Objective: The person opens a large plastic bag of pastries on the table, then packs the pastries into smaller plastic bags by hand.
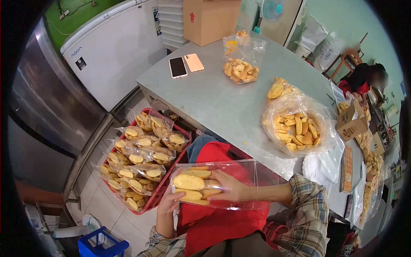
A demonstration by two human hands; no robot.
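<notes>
My left hand [168, 203] is closed on the lower left corner of a clear plastic bag [244, 168], from outside. Several long, oval yellow bread rusks [189, 182] lie in the bag's left end. My right hand [230, 187] reaches in through the right end, its wrist inside the film, fingers closed around some of the rusks; part of its grip is hidden behind them. The bag lies sideways above my lap, in front of a red apron [216, 227].
Filled bags of rusks stand in a red crate [162, 188] at my left. On the metal table [197, 96] are a large open bag of rusks [274, 113], a smaller bag [242, 70], two phones [178, 67] and a cardboard box [209, 21]. Another person [364, 77] bends at the far right.
</notes>
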